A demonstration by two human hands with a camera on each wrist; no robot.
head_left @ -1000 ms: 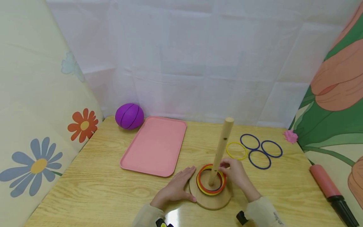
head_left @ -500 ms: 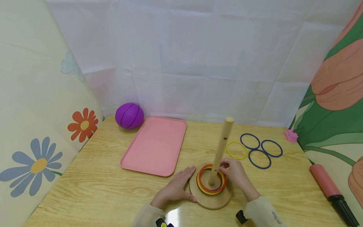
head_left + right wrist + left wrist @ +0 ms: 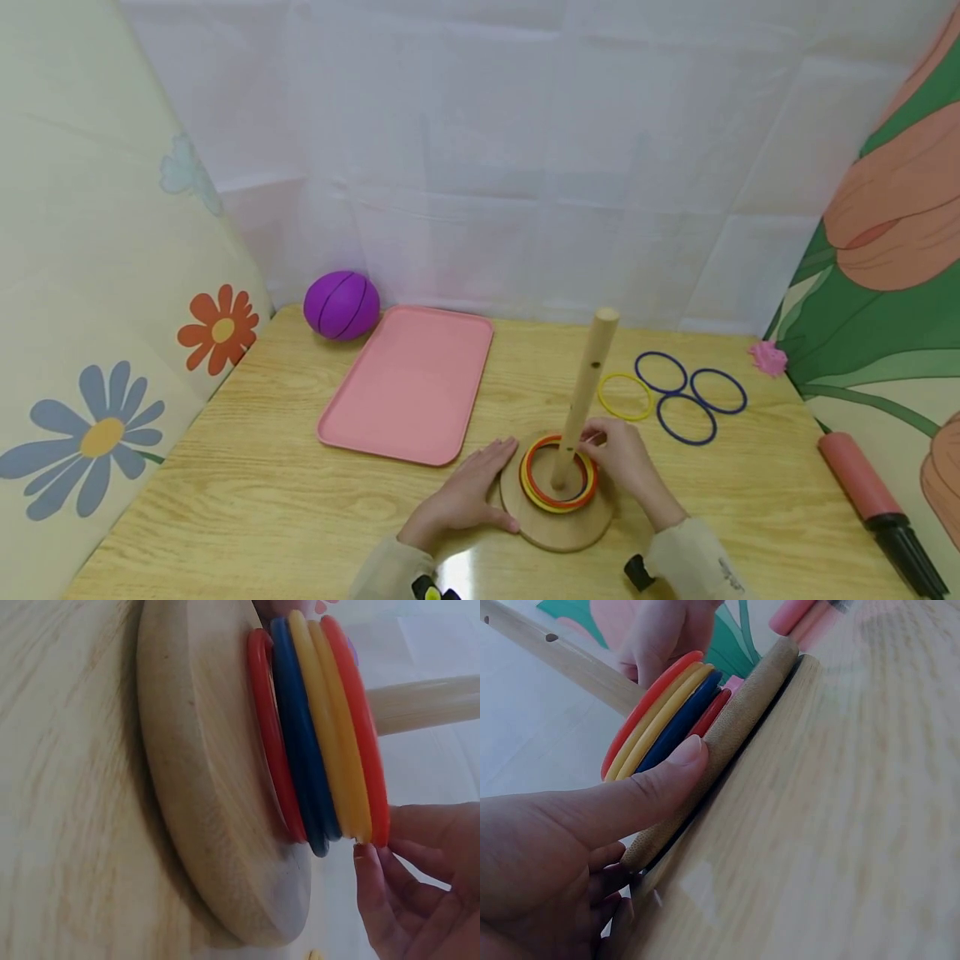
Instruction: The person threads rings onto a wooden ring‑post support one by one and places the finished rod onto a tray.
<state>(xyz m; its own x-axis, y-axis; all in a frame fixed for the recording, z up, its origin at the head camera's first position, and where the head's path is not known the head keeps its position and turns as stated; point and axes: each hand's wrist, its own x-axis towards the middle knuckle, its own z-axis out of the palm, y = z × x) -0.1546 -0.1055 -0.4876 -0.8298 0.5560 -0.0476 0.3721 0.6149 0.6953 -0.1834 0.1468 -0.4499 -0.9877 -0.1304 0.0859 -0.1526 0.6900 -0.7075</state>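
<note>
My left hand [image 3: 468,493] lies at the left side of the round wooden base [image 3: 566,533], fingers straight along its edge. In the left wrist view its thumb [image 3: 667,776] presses the base rim. A wooden post [image 3: 587,383] stands up from the base. Around the post sit stacked rings: a red ring [image 3: 274,750] lowest, then blue rings [image 3: 296,727], yellow rings [image 3: 330,727] and a top red ring [image 3: 356,727]. My right hand [image 3: 621,457] pinches the right edge of the top red ring. Whether it also grips a yellow ring is unclear.
A yellow ring [image 3: 600,392] and three blue rings [image 3: 687,443] lie flat beyond the right hand. To the left are a pink tray [image 3: 412,387] and a purple ball [image 3: 341,306]. A red-and-black pump [image 3: 862,479] lies at the right edge, near a small pink object [image 3: 768,358].
</note>
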